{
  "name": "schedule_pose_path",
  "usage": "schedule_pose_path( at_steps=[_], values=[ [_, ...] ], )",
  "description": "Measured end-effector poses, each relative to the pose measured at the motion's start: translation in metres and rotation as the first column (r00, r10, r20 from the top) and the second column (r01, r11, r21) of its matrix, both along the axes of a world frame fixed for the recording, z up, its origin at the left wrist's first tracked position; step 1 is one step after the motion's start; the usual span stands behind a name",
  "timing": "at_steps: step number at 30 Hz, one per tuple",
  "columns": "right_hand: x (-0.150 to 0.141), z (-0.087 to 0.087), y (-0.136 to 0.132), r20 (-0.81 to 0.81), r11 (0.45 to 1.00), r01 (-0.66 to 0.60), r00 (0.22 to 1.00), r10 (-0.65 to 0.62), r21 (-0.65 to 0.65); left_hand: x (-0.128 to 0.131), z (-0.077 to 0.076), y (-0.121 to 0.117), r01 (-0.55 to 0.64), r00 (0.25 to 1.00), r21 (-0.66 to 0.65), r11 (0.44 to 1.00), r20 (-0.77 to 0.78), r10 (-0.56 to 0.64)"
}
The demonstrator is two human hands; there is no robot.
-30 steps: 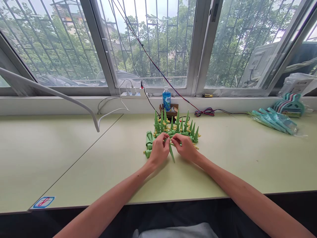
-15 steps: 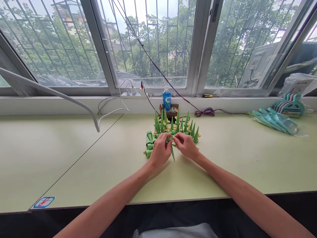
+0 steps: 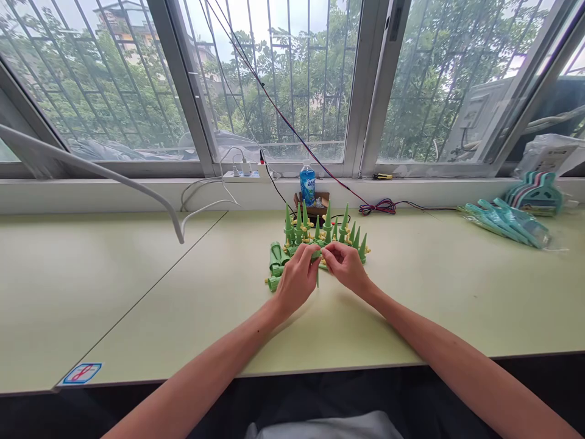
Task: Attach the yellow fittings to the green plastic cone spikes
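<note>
My left hand [image 3: 298,274] is closed around a green plant watering spike [image 3: 317,279], whose narrow point hangs below the fingers. Against the upper end of that spike, the fingertips of my right hand [image 3: 345,266] are pinched together; whatever small part they hold is hidden. Behind both hands stand several more green watering spikes [image 3: 328,222], points up, with small yellow valves among them. Left of my left hand, green ribbed spike pieces [image 3: 274,283] lie on their sides on the table [image 3: 192,317].
A blue bottle [image 3: 308,184] stands by a small brown box [image 3: 323,200] near the sill. A coiled cable [image 3: 378,207] lies to its right. Bagged teal items [image 3: 507,225] are at the far right. A white cable [image 3: 137,186] arches in from the left.
The spike in my left hand has turned, so less of its point shows below the fingers. My right hand has shifted very slightly; both hands stay close together.
</note>
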State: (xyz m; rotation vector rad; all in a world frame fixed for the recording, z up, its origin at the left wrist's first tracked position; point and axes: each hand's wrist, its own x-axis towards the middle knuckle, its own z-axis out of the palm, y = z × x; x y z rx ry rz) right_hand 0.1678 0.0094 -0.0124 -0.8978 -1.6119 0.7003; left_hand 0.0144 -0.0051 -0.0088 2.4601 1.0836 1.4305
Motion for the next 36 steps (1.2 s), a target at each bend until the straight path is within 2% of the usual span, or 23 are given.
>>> schedule_pose_path(
  at_steps=[9,17,21,26,31,33,36],
  values=[
    [-0.001,0.001,0.0,-0.059,0.999,-0.019,0.998,0.016,-0.046,0.0,-0.002,0.001,-0.022,0.998,0.018,1.0,-0.055,0.023],
    [-0.001,0.003,-0.002,-0.087,0.996,-0.054,0.995,0.048,-0.065,0.001,-0.004,0.002,-0.069,0.994,0.099,0.993,-0.074,0.077],
    [-0.001,0.002,-0.002,-0.083,0.997,-0.039,0.996,0.034,-0.063,0.001,-0.003,0.002,-0.05,0.997,0.074,0.996,-0.049,0.054],
    [-0.001,0.001,-0.001,-0.101,0.998,-0.03,0.995,0.026,-0.046,0.005,0.002,-0.003,0.009,0.996,-0.009,1.0,0.088,-0.008],
    [0.0,0.0,0.001,-0.116,1.0,-0.015,0.993,0.012,-0.025,0.008,0.006,-0.004,-0.025,0.956,-0.139,0.99,0.286,0.064],
    [0.0,0.0,0.001,-0.103,1.0,0.005,0.995,-0.006,-0.008,0.008,0.007,-0.002,-0.007,0.929,-0.253,0.967,0.357,0.1],
    [0.0,0.0,0.001,-0.074,1.0,0.025,0.997,-0.024,0.013,0.007,0.008,0.002,0.158,0.869,-0.444,0.882,0.486,0.089]
  ],
)
